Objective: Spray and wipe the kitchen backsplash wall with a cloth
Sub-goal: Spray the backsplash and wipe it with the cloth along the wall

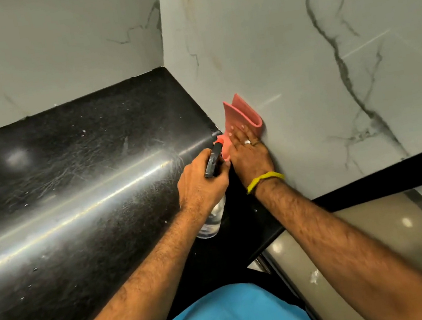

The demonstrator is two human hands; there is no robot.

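Observation:
A pink cloth (242,113) lies flat against the white marble backsplash wall (283,47), low down where the wall meets the black counter. My right hand (249,152) presses on the cloth with straight fingers. My left hand (199,182) grips a clear spray bottle (212,221) with a black trigger head and orange nozzle, right beside the right hand. The nozzle points toward the cloth and the wall.
The black stone counter (70,180) spreads to the left, scratched and speckled with white crumbs. A second marble wall (37,48) stands behind it and meets the backsplash in a corner. A glossy beige floor (380,238) lies at lower right.

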